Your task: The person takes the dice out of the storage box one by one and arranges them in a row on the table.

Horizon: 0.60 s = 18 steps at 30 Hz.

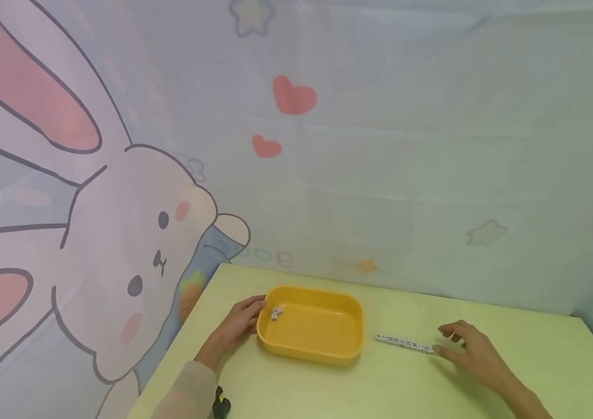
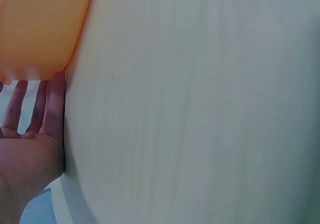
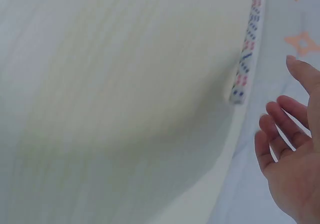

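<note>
My left hand [image 1: 241, 320] is at the left end of a yellow tray [image 1: 309, 354], its fingertips touching the tray wall near the rim. The left wrist view shows the fingers [image 2: 37, 106] fairly straight, their tips hidden by the tray [image 2: 42, 33]. A few small white dice [image 1: 276, 313] lie inside the tray's left end. Right of the tray, a straight row of white dice [image 1: 405, 343] with blue and red dots lies on the table. My right hand [image 1: 471, 352] hovers at the row's right end, fingers loosely bent and apart, holding nothing. In the right wrist view, the dice row [image 3: 247, 46] lies beyond the hand [image 3: 295, 149].
The pale green table [image 1: 296, 390] meets a cloth backdrop [image 1: 406, 145] printed with a rabbit, hearts and stars. A small black object with a yellow mark [image 1: 220, 402] is beside the left sleeve [image 1: 188, 390] near the front edge.
</note>
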Tool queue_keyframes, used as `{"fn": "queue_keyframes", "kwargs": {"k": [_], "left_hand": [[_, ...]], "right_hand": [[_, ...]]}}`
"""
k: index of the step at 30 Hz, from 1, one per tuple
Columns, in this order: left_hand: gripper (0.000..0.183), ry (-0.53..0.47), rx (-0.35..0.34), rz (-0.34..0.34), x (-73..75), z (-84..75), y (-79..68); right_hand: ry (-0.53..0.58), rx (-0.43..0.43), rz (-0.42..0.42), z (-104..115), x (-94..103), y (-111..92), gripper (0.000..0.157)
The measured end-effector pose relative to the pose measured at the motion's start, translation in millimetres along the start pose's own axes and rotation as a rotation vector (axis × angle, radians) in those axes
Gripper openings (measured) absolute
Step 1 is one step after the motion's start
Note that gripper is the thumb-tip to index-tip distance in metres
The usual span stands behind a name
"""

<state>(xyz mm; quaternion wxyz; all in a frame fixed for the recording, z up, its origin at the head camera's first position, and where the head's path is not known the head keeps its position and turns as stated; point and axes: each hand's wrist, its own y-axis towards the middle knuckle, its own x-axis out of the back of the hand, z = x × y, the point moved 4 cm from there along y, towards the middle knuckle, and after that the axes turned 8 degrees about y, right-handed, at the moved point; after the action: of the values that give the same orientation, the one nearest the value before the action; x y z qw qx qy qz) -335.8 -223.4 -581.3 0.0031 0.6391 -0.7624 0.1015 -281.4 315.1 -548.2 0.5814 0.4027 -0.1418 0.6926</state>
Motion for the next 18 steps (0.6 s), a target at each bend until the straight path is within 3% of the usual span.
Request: {"fn": "queue_keyframes", "kwargs": {"k": [10, 18], "left_hand": [[0.054, 0.017, 0.006, -0.022, 0.5, 1.9, -2.5], [0.056, 0.010, 0.021, -0.015, -1.4, 1.5, 1.6]], "right_hand": [[0.038, 0.182, -0.052, 67, -29.6, 39, 0.037], [0.224, 0.274, 0.029, 120, -80.4, 77, 0.032]]}}
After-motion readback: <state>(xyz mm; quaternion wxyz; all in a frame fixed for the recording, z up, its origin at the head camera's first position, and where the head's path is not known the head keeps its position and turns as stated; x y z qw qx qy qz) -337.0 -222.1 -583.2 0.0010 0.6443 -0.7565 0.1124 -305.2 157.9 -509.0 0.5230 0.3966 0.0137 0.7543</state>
